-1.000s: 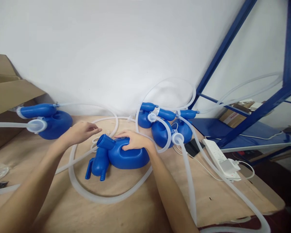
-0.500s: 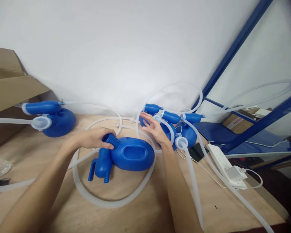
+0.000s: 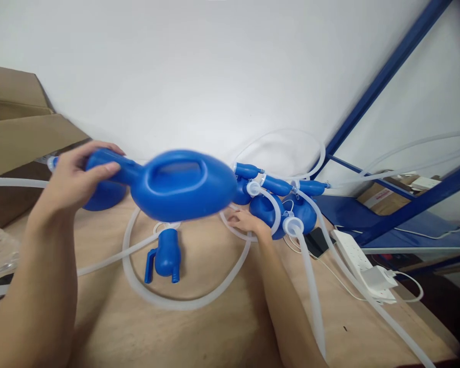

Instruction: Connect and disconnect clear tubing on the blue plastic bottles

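My left hand [image 3: 78, 174] grips the neck of the blue bottle [image 3: 184, 185], holding it raised above the tabletop [image 3: 214, 332], neck toward the left. Its body is smooth, rounded and glossy, with a recessed oval grip on top. My right hand [image 3: 247, 221] is near the clear hose [image 3: 186, 304], right of the small blue bottle [image 3: 167, 255]; I can't tell whether it grasps anything.

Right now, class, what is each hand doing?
Left hand: closed on the blue bottle's neck.
Right hand: at the clear tubing; grip cannot be told.
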Demonstrator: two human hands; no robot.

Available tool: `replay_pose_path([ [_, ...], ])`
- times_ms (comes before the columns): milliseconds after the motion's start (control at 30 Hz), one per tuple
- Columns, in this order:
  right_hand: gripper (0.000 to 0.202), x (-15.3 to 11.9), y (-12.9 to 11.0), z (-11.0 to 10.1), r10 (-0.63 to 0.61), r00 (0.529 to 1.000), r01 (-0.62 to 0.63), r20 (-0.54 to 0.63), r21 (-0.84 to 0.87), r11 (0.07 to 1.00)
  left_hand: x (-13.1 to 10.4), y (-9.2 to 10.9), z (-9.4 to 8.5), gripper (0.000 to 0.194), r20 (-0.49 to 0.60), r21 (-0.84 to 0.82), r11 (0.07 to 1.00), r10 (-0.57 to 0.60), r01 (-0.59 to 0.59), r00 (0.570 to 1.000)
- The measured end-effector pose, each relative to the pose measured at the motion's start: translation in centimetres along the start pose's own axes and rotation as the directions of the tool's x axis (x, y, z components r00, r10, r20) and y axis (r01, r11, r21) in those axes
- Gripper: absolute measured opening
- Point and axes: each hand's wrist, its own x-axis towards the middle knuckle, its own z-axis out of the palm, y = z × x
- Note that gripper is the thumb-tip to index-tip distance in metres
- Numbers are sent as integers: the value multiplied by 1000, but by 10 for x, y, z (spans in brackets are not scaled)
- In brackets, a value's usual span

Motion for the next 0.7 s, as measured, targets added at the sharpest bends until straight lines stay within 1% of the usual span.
replay_pose_path([
  [33,38,3,-4,4,103,994,-102,33,-43,994,3,-4,-2,41,-148,-73,997,-11,0,989],
  [67,46,5,-8,7,205,977,-201,49,-83,976,6,-9,-3,41,-271,-158,987,-25,-19,962],
  [100,54,6,-13,10,286,957,-279,49,-114,953,9,-13,-5,41,-369,-239,970,-45,-48,928],
  [133,61,7,-18,12,344,938,-336,43,-138,932,12,-16,-6,40,-443,-301,950,-66,-79,894],
  [167,65,8,-23,13,390,920,-380,38,-156,912,15,-18,-7,38,-488,-339,935,-82,-102,869],
  [200,68,8,-27,15,427,904,-416,32,-170,893,17,-20,-9,35,-514,-356,928,-93,-113,853],
  [233,69,8,-31,16,457,889,-446,23,-182,876,18,-20,-11,33,-534,-361,925,-102,-117,839],
  [300,72,8,-38,19,506,862,-498,-9,-199,844,18,-18,-14,28,-553,-350,930,-106,-115,826],
  [400,74,8,-45,21,563,824,-562,-64,-210,800,13,-12,-16,27,-555,-309,946,-95,-99,826],
  [467,73,6,-48,18,588,804,-592,-91,-207,779,10,-7,-14,29,-547,-265,961,-84,-77,833],
  [567,70,1,-51,7,591,796,-605,-132,-190,773,6,-3,-10,39,-529,-161,986,-53,-39,847],
  [700,64,-7,-55,-12,550,815,-576,-184,-157,802,4,-1,-6,46,-482,-54,998,-9,-20,876],
])
